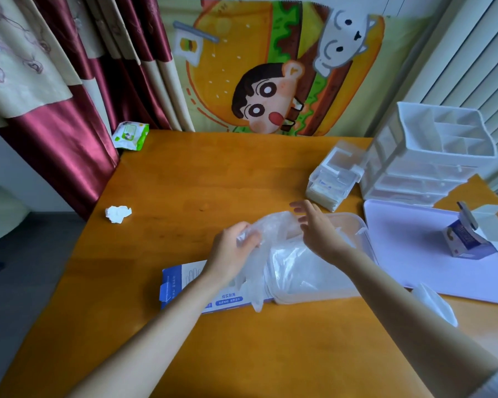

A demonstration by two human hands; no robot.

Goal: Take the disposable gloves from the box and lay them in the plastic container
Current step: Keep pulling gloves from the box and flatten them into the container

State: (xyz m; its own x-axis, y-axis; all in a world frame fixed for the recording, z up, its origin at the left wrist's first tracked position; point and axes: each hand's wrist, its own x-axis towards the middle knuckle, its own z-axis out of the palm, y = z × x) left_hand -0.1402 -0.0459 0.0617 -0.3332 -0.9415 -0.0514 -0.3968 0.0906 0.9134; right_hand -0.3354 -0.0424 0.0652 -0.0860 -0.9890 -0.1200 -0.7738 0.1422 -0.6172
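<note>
Clear gloves in left hand, over container

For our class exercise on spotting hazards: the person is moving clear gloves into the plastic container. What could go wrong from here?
1. The left hand alone holds the gloves, and a tail trails past the rim of the container onto the box; it may end up outside.
2. The right hand is open above the container, not holding the film, so the bunch might slip from that one grip or land crumpled.
</note>
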